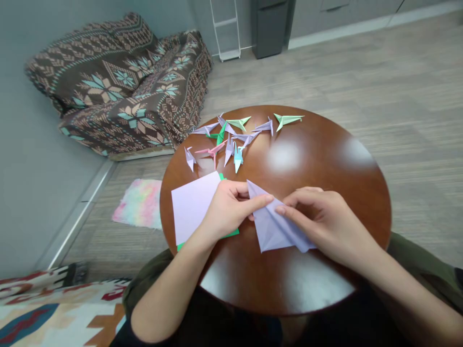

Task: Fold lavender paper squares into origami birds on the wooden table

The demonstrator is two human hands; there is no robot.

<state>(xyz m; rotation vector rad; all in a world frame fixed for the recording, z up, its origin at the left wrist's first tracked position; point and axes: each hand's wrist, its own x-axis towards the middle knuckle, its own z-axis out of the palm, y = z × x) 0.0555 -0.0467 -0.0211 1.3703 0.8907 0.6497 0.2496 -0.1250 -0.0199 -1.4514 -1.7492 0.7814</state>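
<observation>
A partly folded sheet of lilac origami paper (pixel 272 230) is held between both hands, just over the near half of the round table. My left hand (pixel 231 205) pinches its left upper edge, thumb on top and fingers behind. At the right, my right hand (pixel 320 217) grips the same paper with thumb and fingers along a raised fold. Creases run across the sheet, and its right part is hidden by my right hand. Beneath my left wrist lies a stack of square paper, a lilac sheet (pixel 193 207) on top and green sheets (pixel 231 233) showing at the edges.
Several folded paper cranes in lilac, pink (pixel 212 151), green (pixel 221 135), pale green (pixel 287 119) and blue (pixel 238 157) lie on the far left part of the brown table (pixel 325 159). A blanket-covered sofa (pixel 126 96) stands beyond. A fluffy pastel mat (pixel 139 203) lies on the floor.
</observation>
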